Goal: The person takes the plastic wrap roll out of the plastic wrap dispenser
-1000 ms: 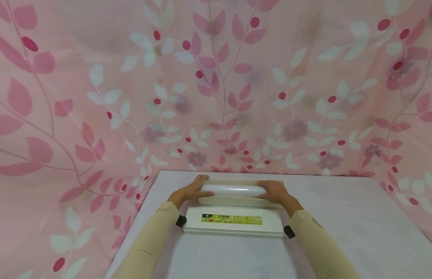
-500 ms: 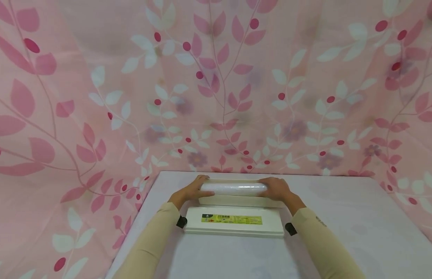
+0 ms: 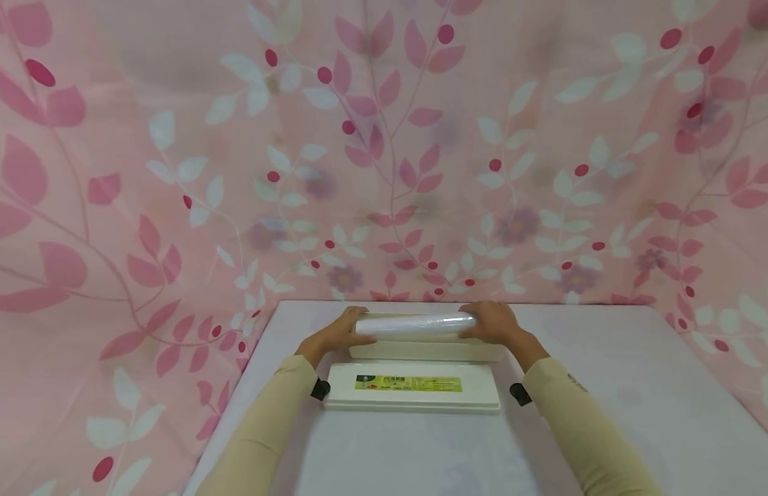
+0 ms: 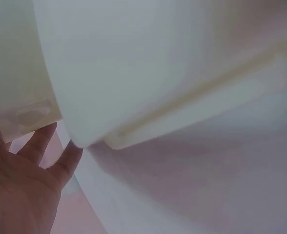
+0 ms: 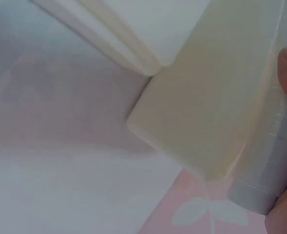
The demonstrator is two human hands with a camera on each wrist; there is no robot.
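A clear, whitish roll of plastic wrap (image 3: 414, 324) lies over the cream dispenser box (image 3: 421, 352), its right end tilted higher than its left. My right hand (image 3: 496, 324) grips the roll's right end. In the right wrist view the roll's end (image 5: 263, 170) sticks out past the box (image 5: 197, 102), clasped by thumb and fingers. At the left end, my left hand (image 3: 333, 335) holds the box, thumb in front and fingers behind. The left wrist view shows its fingers around the box end (image 4: 21, 87); the roll is hidden there.
The box's white lid (image 3: 414, 401), with a green and yellow label (image 3: 408, 384), lies just in front of the box. Both are on a white-covered table (image 3: 607, 399). A pink leaf-patterned curtain (image 3: 545, 172) stands behind and at both sides.
The right end of the roll has risen out of the box with my right hand, so the roll now slants. My left hand stays at the box's left end.
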